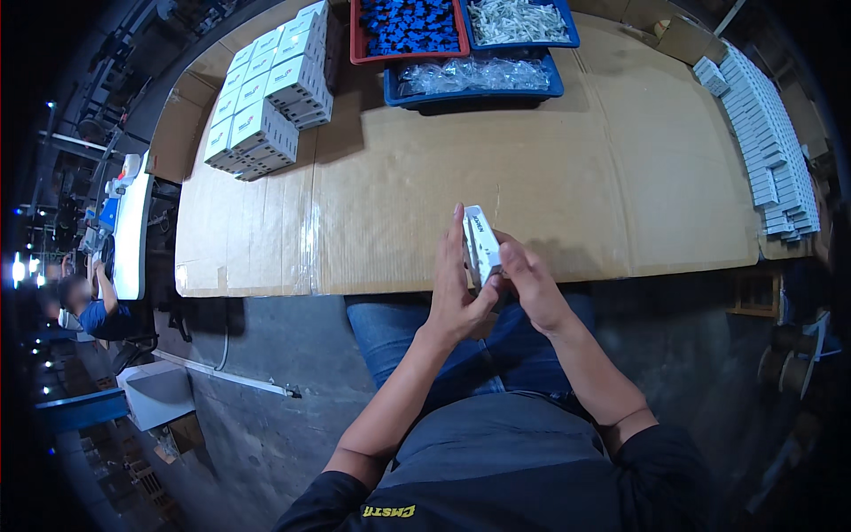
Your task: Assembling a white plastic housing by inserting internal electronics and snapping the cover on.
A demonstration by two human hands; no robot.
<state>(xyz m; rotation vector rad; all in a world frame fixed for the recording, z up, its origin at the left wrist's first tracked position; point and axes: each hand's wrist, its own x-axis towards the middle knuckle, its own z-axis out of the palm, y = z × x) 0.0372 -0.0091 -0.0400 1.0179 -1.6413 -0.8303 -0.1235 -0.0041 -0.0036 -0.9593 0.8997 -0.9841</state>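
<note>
A small white carton [484,245] with dark print is held up between my two hands, just over the near edge of the table. My left hand [453,297] lies along its left side, fingers stretched upward and thumb at its lower end. At the lower right, my right hand [534,285] pinches the carton, its thumb on the near corner and fingers bent behind. The far side of the carton and some fingertips are hidden.
Stacked white cartons [264,133] stand at the left of the cardboard-covered table [399,195]. At the back are a red bin [408,58] of blue parts, a blue bin [574,43] of pale slim pieces and another blue bin [472,100] of clear plastic. Rows of small white boxes [769,146] line the right edge. A person [99,315] sits far left.
</note>
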